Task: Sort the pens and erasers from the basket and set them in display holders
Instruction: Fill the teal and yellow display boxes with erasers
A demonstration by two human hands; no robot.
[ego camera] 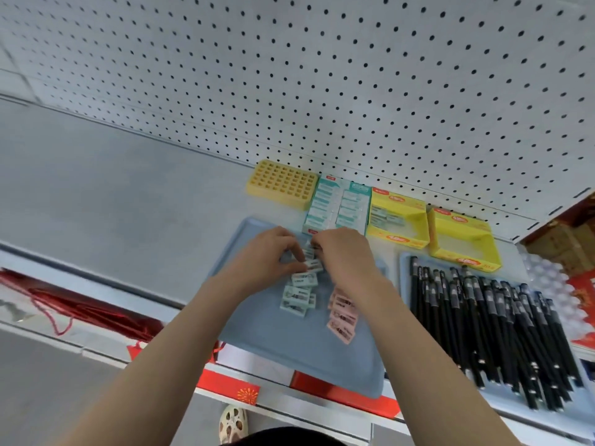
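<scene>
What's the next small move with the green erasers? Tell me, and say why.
Probably lift the few green erasers both hands pinch and slot them into the teal display box just behind. The left hand and right hand grip them at the row's far end on the blue tray, and that box holds matching erasers.

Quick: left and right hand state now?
Left hand: holding small pale green rectangular erasers.
Right hand: pinching the same erasers.

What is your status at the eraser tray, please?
Both busy: left hand and right hand grip green erasers over the blue tray. Nearby, pink erasers and black pens unsorted. Path to teal display box open.
</scene>
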